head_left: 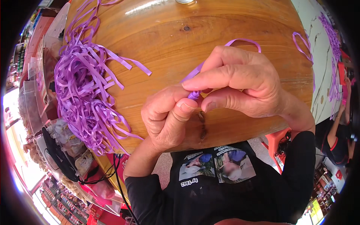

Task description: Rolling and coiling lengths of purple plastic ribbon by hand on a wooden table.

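Note:
My left hand (165, 116) is closed, its thumb and forefinger pinching a small, tightly folded bit of purple ribbon (193, 95) above the table. Close against it from the right comes my right hand (240, 80), its fingers bent around the same ribbon; a small gap shows between the thumb and forefinger. A loose length of the ribbon (245, 39) passes behind the right fingers and loops out beyond them over the wood. What the right fingertips grip is partly hidden.
A big tangled heap of purple ribbons (84, 90) covers the left side of the wooden table (161, 41). Another ribbon loop (303, 45) lies at the right edge. More ribbons (332, 56) rest on a white marbled surface, with another person's arm (337, 120) beyond. A red stool (276, 144) stands below.

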{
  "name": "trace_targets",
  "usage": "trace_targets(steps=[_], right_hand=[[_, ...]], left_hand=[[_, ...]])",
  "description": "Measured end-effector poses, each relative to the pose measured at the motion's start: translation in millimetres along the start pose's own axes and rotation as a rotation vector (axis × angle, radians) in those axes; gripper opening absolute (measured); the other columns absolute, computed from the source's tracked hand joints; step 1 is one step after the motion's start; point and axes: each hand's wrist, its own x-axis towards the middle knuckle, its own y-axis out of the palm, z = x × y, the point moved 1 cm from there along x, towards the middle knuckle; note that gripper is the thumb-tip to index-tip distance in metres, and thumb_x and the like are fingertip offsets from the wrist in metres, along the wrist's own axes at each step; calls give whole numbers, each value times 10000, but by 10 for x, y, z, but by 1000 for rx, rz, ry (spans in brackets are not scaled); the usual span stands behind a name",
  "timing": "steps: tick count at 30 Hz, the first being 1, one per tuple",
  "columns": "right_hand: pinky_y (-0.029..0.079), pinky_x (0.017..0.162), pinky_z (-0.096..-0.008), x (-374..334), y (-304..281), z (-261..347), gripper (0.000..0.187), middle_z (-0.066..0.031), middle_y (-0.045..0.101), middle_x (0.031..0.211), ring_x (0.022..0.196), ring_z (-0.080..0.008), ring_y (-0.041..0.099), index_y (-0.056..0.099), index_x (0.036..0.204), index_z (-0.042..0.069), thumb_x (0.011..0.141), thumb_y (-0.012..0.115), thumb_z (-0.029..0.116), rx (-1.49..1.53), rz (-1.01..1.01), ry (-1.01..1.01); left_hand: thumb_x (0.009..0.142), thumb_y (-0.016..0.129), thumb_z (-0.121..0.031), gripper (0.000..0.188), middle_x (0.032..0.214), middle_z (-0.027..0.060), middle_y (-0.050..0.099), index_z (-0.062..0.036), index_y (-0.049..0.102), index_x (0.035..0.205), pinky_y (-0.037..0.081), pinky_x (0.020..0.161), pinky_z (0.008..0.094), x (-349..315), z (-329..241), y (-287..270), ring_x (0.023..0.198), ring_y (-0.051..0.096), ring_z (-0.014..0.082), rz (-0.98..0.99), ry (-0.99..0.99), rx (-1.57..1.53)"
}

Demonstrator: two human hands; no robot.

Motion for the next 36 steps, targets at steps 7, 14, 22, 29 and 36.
trace_targets(steps=[7,14,22,29,36], right_hand=[[452,591,-253,-46,5,-27,264,-44,591,797,711,-149,576,678,946,28,693,750,41,25,-10,-20],[452,565,-262,-45,17,-78,206,-52,599,782,670,-164,582,665,883,33,696,750,50,-83,-54,-72],[460,551,-250,-35,-48,-230,197,-61,614,787,671,-167,597,663,884,34,704,739,51,-201,-57,-102],[459,560,-246,-42,-37,-266,203,-50,607,800,689,-156,593,668,890,35,700,739,30,-211,-77,-75],[463,633,-234,-30,-67,-263,320,-61,601,841,740,-158,593,620,1117,5,800,643,30,-148,11,-43]], left_hand=[[913,577,-176,205,727,34,616,0,636,825,430,567,246,-45,34,10,623,546,93,39,-25,-45],[914,567,-205,203,674,12,524,-22,576,827,318,541,219,-32,17,86,591,423,78,-26,-232,-131],[932,543,-129,184,867,27,622,26,619,997,419,696,209,18,113,55,773,510,56,-36,-225,-27],[922,551,-92,181,906,19,591,25,577,1058,406,729,206,27,106,53,808,492,57,-37,-178,79],[927,539,-87,154,937,51,615,20,599,1020,415,751,216,38,139,-23,830,523,85,-58,-152,51]])
